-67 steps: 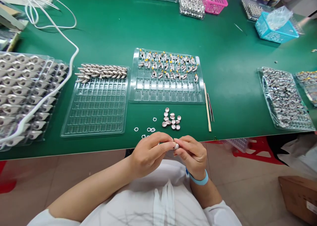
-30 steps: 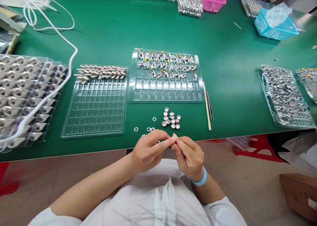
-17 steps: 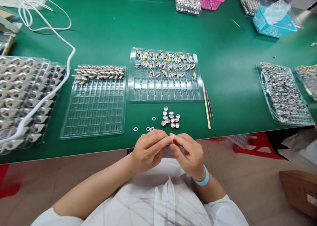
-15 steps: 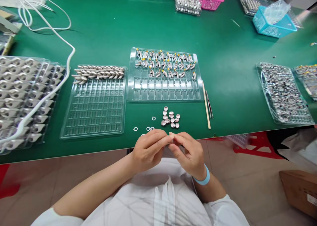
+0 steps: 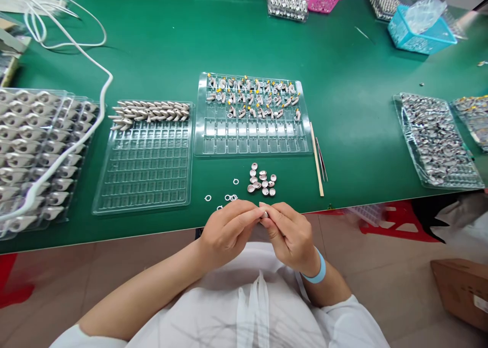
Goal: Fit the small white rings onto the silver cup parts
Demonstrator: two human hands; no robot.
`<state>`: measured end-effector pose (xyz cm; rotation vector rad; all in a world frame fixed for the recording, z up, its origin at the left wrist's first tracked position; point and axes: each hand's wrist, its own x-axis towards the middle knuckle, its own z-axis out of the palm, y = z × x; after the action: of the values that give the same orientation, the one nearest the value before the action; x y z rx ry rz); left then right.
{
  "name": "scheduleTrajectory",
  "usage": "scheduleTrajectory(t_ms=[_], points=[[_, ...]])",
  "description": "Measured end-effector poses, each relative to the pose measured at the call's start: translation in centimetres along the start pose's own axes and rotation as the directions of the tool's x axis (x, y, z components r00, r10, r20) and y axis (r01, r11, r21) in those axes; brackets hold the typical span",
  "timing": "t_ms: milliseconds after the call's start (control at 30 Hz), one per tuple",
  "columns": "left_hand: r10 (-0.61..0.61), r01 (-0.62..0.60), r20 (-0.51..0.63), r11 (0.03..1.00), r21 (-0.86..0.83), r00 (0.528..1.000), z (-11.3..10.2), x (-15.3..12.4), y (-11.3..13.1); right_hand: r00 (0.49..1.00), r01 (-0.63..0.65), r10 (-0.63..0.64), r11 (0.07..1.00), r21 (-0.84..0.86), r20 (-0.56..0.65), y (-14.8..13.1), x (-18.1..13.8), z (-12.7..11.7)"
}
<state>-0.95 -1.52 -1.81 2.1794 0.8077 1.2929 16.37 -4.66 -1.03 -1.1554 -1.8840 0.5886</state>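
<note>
Just off the table's front edge, my left hand (image 5: 229, 231) and my right hand (image 5: 290, 233) meet at the fingertips. Between them they pinch a small silvery metal part (image 5: 264, 214), mostly covered by the fingers. Beyond the hands lies a cluster of small round metal caps (image 5: 265, 184). Several thin white rings (image 5: 227, 197) are scattered to the left of the caps. Farther back, a clear tray (image 5: 251, 147) carries rows of small metal parts with yellow tips (image 5: 259, 98); its front rows hold none.
A second clear tray (image 5: 143, 172) has metal pieces along its back rows. Full trays of metal parts (image 5: 23, 160) stand at the far left under a white cable (image 5: 104, 91). Tweezers (image 5: 321, 160) and a wooden stick (image 5: 316, 160) lie right; another parts tray (image 5: 434, 134) sits farther right.
The fingertips have shifted slightly, and a bit more of the small metal part shows between them. The view has moved a little; the table items stay in place.
</note>
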Motion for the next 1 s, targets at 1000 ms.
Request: scheduleTrajectory(t_ms=[1000], points=[[0.135, -0.141, 0.051, 0.979, 0.150, 0.990, 0.8, -0.1, -0.6, 0.991, 0.114, -0.129, 0.948, -0.296, -0.033, 0.4, -0.8, 1.1]])
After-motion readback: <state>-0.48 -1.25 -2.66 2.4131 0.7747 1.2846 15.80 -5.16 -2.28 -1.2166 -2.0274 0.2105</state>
